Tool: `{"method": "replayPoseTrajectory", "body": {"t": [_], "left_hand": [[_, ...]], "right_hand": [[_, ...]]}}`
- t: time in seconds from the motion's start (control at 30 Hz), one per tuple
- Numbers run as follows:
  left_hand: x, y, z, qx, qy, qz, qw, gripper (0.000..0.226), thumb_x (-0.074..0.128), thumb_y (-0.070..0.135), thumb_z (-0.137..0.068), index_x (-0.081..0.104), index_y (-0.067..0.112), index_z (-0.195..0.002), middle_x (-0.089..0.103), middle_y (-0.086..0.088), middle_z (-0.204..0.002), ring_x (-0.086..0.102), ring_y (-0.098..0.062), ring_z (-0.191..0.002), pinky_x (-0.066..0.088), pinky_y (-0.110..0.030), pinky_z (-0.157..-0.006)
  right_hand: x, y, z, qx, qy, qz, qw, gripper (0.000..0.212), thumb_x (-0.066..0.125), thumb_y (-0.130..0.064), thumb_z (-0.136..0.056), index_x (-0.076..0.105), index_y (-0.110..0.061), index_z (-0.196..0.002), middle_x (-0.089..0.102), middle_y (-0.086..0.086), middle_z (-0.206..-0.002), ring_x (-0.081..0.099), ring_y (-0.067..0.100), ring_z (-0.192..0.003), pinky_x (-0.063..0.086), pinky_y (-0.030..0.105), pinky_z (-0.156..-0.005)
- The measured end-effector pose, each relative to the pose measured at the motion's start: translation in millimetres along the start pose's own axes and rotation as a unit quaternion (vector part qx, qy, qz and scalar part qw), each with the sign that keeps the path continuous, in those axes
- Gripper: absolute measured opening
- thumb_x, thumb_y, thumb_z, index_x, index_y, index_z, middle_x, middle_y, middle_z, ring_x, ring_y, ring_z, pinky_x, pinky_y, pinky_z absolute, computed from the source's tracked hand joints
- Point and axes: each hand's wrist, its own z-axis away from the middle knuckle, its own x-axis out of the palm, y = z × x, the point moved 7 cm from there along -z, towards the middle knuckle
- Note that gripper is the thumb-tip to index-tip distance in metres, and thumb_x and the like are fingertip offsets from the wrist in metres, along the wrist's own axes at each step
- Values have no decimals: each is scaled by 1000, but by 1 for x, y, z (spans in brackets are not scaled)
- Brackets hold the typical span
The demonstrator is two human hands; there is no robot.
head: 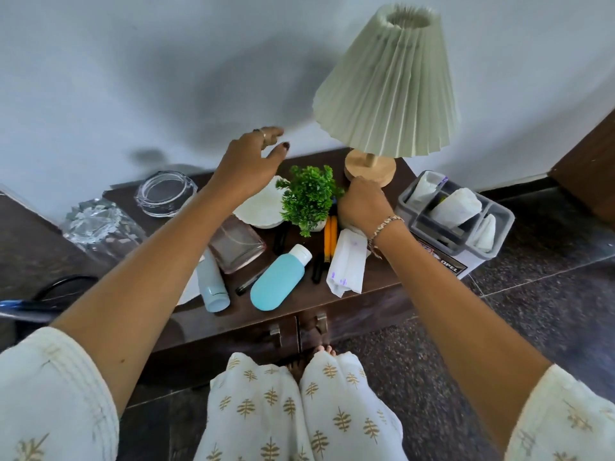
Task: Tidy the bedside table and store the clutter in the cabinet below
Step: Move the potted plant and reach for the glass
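The dark wooden bedside table [286,316] holds clutter: a turquoise bottle [279,279] with a white cap, a pale blue tube [213,284], a pinkish glass perfume bottle [237,245], yellow cutters [330,237], black pens [317,271] and a white paper packet [346,264]. My left hand [253,158] hovers open above a white scalloped dish [263,209] at the back. My right hand [361,204] is curled downward between a small green plant [309,194] and the packet's top end; its fingers are hidden. The cabinet doors [233,341] below are closed, with two handles [276,332].
A lamp with a pleated green shade [389,84] and wooden base [369,168] stands at the back right. A glass ashtray [166,194] and a crumpled shiny jar [96,224] sit at the left. A grey organiser [456,239] with white packets stands to the table's right.
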Motion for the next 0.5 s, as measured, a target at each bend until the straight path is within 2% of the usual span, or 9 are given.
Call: {"method": "replayPoseTrajectory", "body": {"t": [0.03,0.1,0.13,0.17,0.2,0.27,0.33,0.4,0.5], "left_hand": [[-7,-10,6,-16,13,-6,1000,39,49,28,-96,51,19,-134,56,-6,-135,51,-19,-126,35,-31,-106],[-15,-31,18,-52,24,-19,998,38,50,17,-94,52,15,-132,57,-9,-133,54,-22,-123,36,-28,-104],[-17,-42,23,-70,20,-23,997,40,51,14,-92,51,14,-133,57,-11,-133,54,-23,-122,37,-27,-103],[-15,-52,28,-90,4,-27,996,44,54,14,-91,49,13,-134,55,-12,-134,53,-24,-123,36,-27,-103],[-13,-60,33,-107,-15,-37,993,49,58,16,-89,45,12,-136,53,-13,-136,51,-25,-125,36,-28,-103],[-7,-73,41,-133,-48,-72,987,64,66,24,-85,38,12,-141,49,-13,-141,48,-28,-128,37,-33,-105],[-1,-78,48,-145,-63,-100,982,76,70,33,-82,32,12,-145,47,-11,-142,48,-29,-127,38,-35,-104],[5,-84,52,-155,-65,-106,980,81,71,40,-80,31,12,-144,52,-11,-138,52,-29,-122,43,-37,-100],[11,-90,54,-150,-62,-97,982,73,69,51,-76,43,17,-136,61,-8,-126,57,-27,-112,49,-42,-93]], "right_hand": [[-4,0,7,-5,4,-23,1000,34,43,-8,-91,31,-18,-61,35,4,-67,42,21,-68,29,18,-54],[-5,-1,15,-13,-2,-73,997,7,47,-4,-88,50,-8,-84,31,0,-64,40,21,-64,25,17,-45],[-4,-1,16,-25,-12,-88,996,28,48,-2,-86,49,-1,-115,34,-1,-65,42,19,-64,29,16,-42],[-4,-5,23,-38,-29,-98,994,57,51,-1,-85,31,0,-139,41,0,-67,44,16,-62,33,12,-40],[-1,-8,28,-47,-52,-118,991,76,55,-2,-84,13,-6,-148,50,2,-75,47,13,-64,34,7,-41],[-1,-19,36,-75,-65,-149,984,100,69,-8,-79,-2,-13,-150,54,15,-121,56,20,-94,40,10,-71],[-2,-29,40,-102,-45,-177,978,113,78,-16,-73,-4,-16,-150,26,14,-152,36,25,-133,32,24,-102],[-1,-38,40,-133,-21,-177,975,114,82,-21,-69,1,-22,-150,20,12,-154,24,25,-141,25,30,-110],[3,-45,36,-160,-3,-139,977,99,81,-28,-68,19,-31,-146,33,11,-146,39,27,-131,33,33,-106]]}}
